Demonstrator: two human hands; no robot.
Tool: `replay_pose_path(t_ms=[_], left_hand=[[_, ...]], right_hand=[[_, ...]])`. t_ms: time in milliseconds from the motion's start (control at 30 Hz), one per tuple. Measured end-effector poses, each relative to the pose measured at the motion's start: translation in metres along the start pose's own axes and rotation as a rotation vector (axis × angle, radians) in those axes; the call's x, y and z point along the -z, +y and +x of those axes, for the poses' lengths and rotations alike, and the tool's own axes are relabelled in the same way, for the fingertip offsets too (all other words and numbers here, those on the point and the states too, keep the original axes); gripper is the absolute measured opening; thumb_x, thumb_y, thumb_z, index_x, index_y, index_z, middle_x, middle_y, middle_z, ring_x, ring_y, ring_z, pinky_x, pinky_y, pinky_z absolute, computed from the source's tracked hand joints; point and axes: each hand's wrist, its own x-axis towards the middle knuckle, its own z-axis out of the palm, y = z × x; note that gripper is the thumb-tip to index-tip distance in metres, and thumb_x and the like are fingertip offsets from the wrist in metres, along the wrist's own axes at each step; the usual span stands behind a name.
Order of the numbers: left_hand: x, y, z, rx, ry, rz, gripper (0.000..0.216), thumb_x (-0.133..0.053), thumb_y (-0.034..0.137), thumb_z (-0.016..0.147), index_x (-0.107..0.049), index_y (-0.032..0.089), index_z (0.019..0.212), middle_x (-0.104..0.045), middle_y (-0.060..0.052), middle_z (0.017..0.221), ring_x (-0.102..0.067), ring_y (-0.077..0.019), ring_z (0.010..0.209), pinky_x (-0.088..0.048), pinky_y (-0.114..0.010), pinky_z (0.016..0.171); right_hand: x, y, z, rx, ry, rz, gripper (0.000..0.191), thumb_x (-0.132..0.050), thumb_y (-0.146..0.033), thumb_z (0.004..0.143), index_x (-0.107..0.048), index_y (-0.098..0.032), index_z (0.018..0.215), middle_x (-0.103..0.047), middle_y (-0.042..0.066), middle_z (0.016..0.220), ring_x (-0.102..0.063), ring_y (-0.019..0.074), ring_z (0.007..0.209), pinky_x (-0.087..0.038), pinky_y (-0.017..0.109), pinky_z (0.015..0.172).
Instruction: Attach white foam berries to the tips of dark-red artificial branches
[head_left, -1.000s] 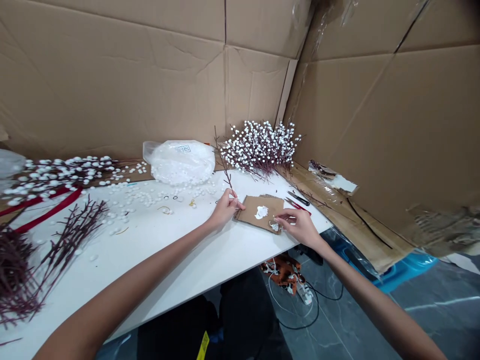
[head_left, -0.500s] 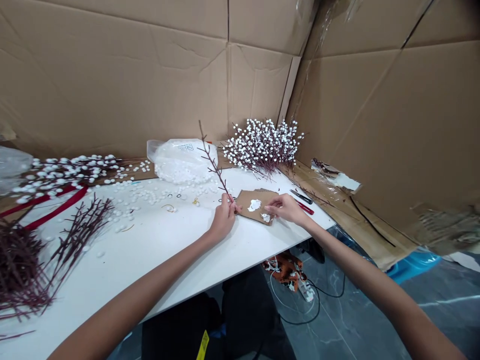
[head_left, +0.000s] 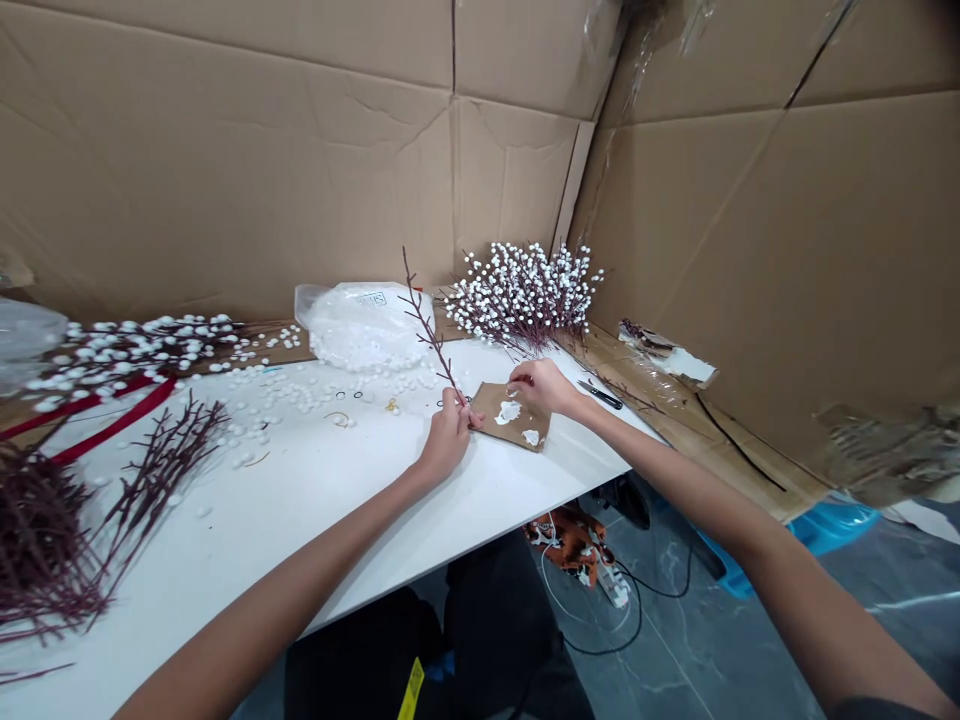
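Brown twig (head_left: 429,335) tilts up from the left hand (head_left: 445,440), pinched low, beside the cardboard's (head_left: 487,402) left edge. Above its far side, the right hand's (head_left: 547,387) fingers bunch; any hold is unclear. Best keep the twig steady, fingertips clear of the white dabs (head_left: 508,412).

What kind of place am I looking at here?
Probably a small craft workspace: cardboard walls stand behind a white table, which bears a bunch of white-balled branches, and the left hand holds a bare branch.
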Motion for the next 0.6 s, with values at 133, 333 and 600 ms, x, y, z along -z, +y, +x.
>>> replay_pose_path(t_ms=[133, 333, 600], left_hand=[[0.0, -0.001, 0.0, -0.001, -0.014, 0.01, 0.008, -0.037, 0.027, 0.088, -0.031, 0.024, 0.085, -0.059, 0.002, 0.065, -0.069, -0.0208, 0.08, -0.049, -0.035, 0.075], [-0.001, -0.002, 0.001, 0.004, -0.031, 0.023, 0.006, -0.036, 0.025, 0.088, -0.031, 0.024, 0.085, -0.059, 0.001, 0.066, -0.068, -0.0213, 0.082, -0.049, -0.036, 0.077], [-0.002, -0.003, 0.001, 0.005, -0.034, 0.036, 0.005, -0.034, 0.023, 0.088, -0.03, 0.024, 0.086, -0.059, 0.001, 0.066, -0.068, -0.0214, 0.084, -0.049, -0.035, 0.077]], right_hand=[[-0.006, -0.004, 0.005, 0.087, -0.08, -0.093, 0.02, -0.054, -0.006, 0.072, -0.072, -0.014, 0.068, -0.072, 0.008, 0.07, -0.061, 0.015, 0.062, -0.042, 0.024, 0.062], [-0.007, -0.006, -0.004, 0.082, -0.09, -0.165, 0.02, -0.054, -0.008, 0.073, -0.073, -0.014, 0.07, -0.073, 0.007, 0.071, -0.062, 0.0144, 0.061, -0.041, 0.023, 0.06], [-0.005, -0.007, -0.012, 0.065, -0.086, -0.182, 0.018, -0.056, -0.013, 0.075, -0.072, -0.014, 0.068, -0.071, 0.006, 0.064, -0.059, 0.0125, 0.055, -0.039, 0.022, 0.056]])
